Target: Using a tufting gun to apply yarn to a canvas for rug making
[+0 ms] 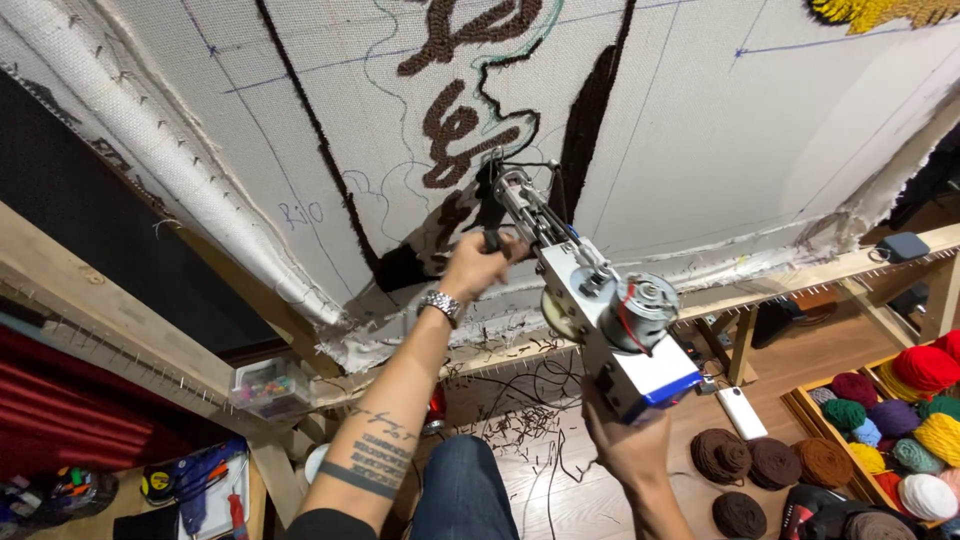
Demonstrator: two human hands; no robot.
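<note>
Tufting gun (590, 300), a boxy silver metal tool with a round motor at the back and a long needle nose, is pressed nose-first against the stretched white backing cloth (700, 130) on the wooden frame (780, 280), right by the dark brown yarn patches (455, 130). Looks fairly heavy and back-weighted to me, rigid all over, so it probably wants two hands: one low on the rear grip, one up at the front handle. That's how it's held. Left hand (480, 265) is curled tight around the small front handle near the nose. Right hand (625, 440) is wrapped around the grip under the blue-edged body, fingers closed.
</note>
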